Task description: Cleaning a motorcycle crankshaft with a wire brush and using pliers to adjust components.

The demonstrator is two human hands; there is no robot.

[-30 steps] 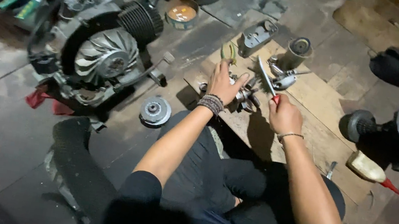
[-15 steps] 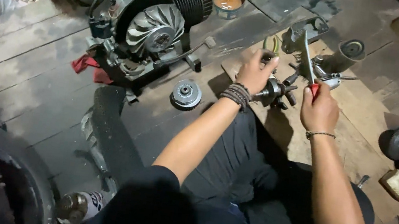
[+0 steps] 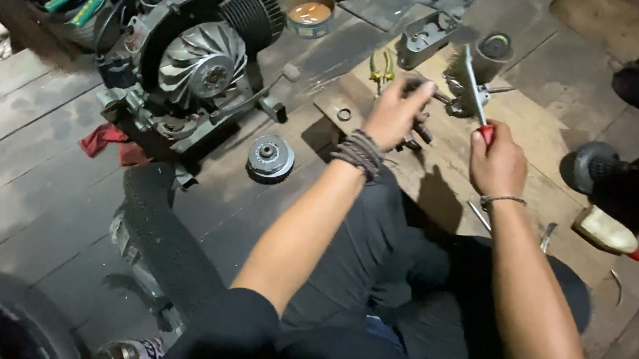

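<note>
Left hand fingers curled over a dark metal part, mostly hidden beneath them; right hand clenched on screwdriver, handle covered, shaft rising past fingers.

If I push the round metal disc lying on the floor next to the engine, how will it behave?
The round metal disc looks solid steel, so probably heavy for its size. It lies flat on the wooden floor, so it would likely slide, not roll.

Finned engine, round tin, red rag, black tyre.
</note>
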